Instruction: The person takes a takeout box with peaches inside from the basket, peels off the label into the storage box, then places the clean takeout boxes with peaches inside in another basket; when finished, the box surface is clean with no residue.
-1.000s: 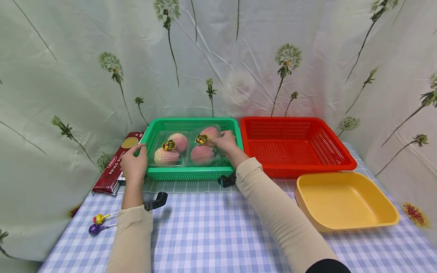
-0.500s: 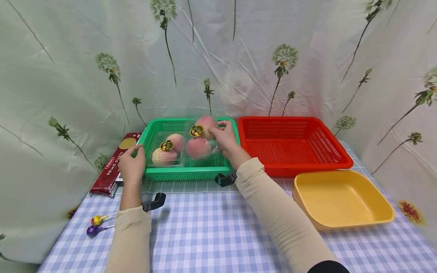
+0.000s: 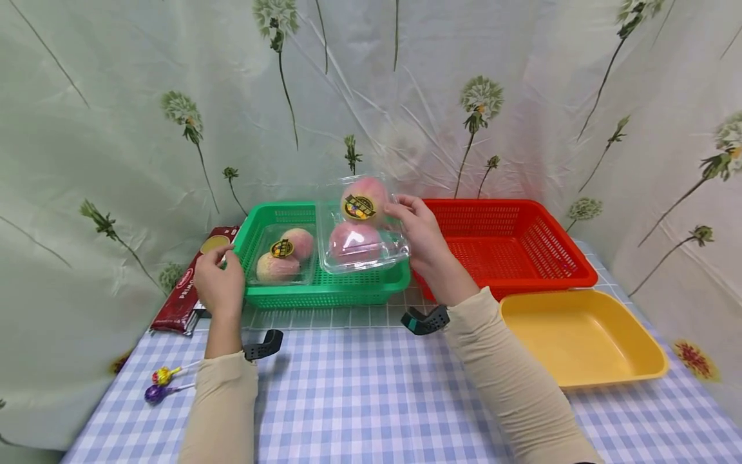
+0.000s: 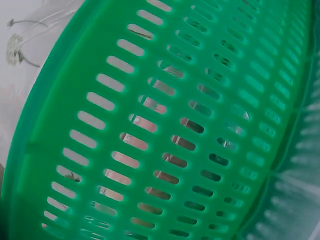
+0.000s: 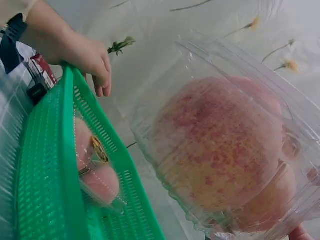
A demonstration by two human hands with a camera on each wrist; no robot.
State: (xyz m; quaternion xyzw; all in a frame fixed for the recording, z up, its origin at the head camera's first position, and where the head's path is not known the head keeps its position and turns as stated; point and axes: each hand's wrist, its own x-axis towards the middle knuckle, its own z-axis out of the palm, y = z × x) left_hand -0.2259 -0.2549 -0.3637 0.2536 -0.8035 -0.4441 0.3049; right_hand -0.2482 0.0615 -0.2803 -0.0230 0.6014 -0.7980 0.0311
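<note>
My right hand [image 3: 424, 233] grips the right side of a clear plastic pack of peaches [image 3: 355, 241], raised and tilted over the right part of the green basket [image 3: 315, 299]. Two pink peaches and a black-and-gold label show in it. In the right wrist view this pack of peaches [image 5: 215, 145] fills much of the frame, and only a fingertip shows at the bottom edge. My left hand [image 3: 220, 283] holds the left rim of the green basket, fingers hooked over it. A second pack of peaches [image 3: 279, 265] lies inside. The left wrist view shows the basket's slotted wall [image 4: 155, 130].
Right of the green basket stands a red basket [image 3: 510, 283]. A yellow tub [image 3: 585, 341] sits in front of it. A dark red packet [image 3: 188, 283] lies at the left, with two lollipops [image 3: 162, 376] nearer on the checked tablecloth [image 3: 342, 386]. A dandelion-print curtain [image 3: 371, 96] hangs behind.
My right hand has lifted one pack of peaches out of the green basket, bringing it up, then nearer and rightward, tilting it. My left hand has stayed at the basket's left rim.
</note>
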